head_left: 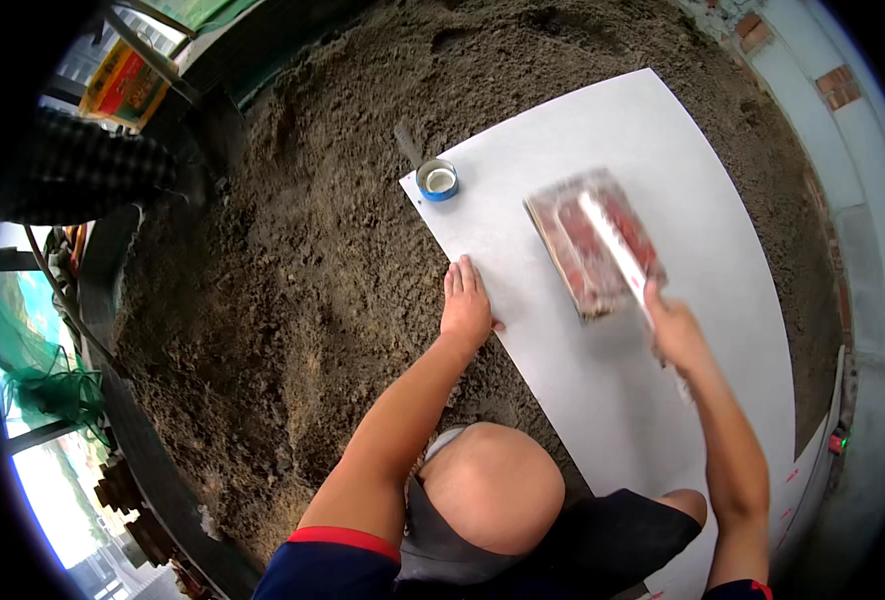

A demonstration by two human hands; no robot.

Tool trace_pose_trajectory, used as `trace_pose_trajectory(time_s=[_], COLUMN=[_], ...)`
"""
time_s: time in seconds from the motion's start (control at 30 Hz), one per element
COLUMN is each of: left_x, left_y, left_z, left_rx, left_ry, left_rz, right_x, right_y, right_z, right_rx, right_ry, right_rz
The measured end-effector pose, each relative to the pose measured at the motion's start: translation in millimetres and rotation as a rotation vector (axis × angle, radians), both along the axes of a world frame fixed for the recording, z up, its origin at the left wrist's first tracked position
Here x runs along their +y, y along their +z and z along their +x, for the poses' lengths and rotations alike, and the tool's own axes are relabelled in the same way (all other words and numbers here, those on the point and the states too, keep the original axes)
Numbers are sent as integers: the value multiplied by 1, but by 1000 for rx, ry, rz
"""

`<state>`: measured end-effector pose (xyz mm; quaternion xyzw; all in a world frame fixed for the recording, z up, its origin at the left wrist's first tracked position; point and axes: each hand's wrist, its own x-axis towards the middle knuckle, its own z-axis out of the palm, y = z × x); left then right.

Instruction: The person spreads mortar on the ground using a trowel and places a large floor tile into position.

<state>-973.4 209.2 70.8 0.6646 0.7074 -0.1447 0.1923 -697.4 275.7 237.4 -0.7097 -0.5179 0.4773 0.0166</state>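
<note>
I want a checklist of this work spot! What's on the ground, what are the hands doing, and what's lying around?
Surface: rough brown sand bed, with a large pale tile lying on it.
Job's things: a reddish block, blurred, over the tile, with a pale handle running to the right hand.
Clutter: a small blue-rimmed tin at the tile's far corner.
Hands: left hand flat, palm down, on the tile's left edge; right hand gripping the handle.
Cables: nothing seen.
Surroundings: pale wall with bare bricks on the right, green netting on the left, a yellow and red bag at upper left.
</note>
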Motion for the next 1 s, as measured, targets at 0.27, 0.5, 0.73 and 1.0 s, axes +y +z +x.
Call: trace_pose_trajectory(time_s=[0.27, 0.5, 0.73, 1.0], left_x=[2, 13, -1, 5], left_y=[1, 8, 3, -3], left_z=[0, 14, 0, 9], left_rx=[14, -55, -68, -58], left_ry=[-13, -20, 30, 11], left_rz=[27, 17, 55, 77], right_x=[38, -99, 14, 8], right_y=[96, -124, 67, 40], right_z=[-94, 81, -11, -41], right_rx=[633, -149, 88, 382], right_ry=[12, 55, -19, 125], right_rz=[877, 269, 257, 871])
